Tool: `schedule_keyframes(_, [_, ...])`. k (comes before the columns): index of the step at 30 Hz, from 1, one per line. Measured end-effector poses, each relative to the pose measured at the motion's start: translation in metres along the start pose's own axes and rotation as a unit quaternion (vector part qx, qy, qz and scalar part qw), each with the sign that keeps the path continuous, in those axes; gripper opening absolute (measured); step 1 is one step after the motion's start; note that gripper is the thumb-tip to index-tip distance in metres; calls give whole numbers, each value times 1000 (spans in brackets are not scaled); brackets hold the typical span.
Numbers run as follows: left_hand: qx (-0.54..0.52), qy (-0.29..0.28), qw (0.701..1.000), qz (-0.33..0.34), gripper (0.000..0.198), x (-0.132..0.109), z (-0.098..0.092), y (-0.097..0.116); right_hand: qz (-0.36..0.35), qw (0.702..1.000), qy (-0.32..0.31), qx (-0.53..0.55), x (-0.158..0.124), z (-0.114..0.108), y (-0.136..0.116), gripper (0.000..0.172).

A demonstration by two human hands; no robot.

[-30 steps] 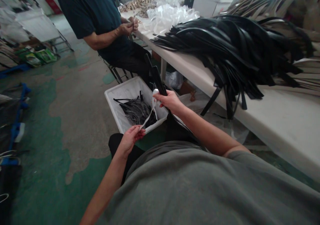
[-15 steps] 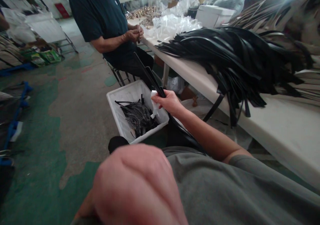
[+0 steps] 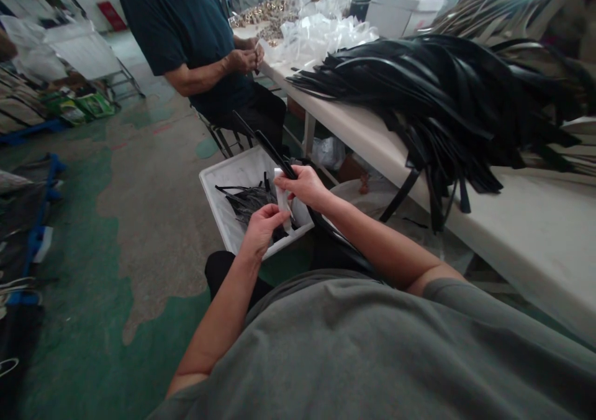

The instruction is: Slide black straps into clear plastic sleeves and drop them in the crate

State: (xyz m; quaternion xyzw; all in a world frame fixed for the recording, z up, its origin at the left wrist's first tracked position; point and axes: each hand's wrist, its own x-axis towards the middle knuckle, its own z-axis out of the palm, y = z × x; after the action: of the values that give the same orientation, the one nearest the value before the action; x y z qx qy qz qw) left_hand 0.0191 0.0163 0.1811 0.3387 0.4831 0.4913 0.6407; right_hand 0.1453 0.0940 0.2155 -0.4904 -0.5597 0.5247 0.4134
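My right hand [image 3: 306, 186] is closed around a few long black straps [image 3: 274, 151]. Their upper ends stick out past the fingers, and their lower lengths run down beside my forearm. A narrow white strip [image 3: 282, 197] hangs from the fingertips of that same hand; whether it is paper or tape I cannot tell. Just below, my left hand [image 3: 263, 226] pinches the strip between thumb and fingers. Beneath both hands is a white plastic bin [image 3: 215, 204] with a heap of thin dark strips [image 3: 242, 201] in it.
A large pile of black straps [image 3: 433, 91] lies on the white table [image 3: 535, 221] at the right, some hanging over its edge. Across the bin a seated co-worker [image 3: 186, 41] handles something small. Clear plastic bags [image 3: 321, 35] and gold-coloured metal pieces [image 3: 263, 16] lie farther back.
My left hand has moved from close in front of the camera down to the white strip and now pinches it. My right hand has shifted slightly left with the straps.
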Motion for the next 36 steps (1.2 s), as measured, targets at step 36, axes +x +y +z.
schedule_keyframes(36, [58, -65, 994, -69, 20, -9, -3, -35, 12, 998, -5, -60, -7, -17, 36, 13])
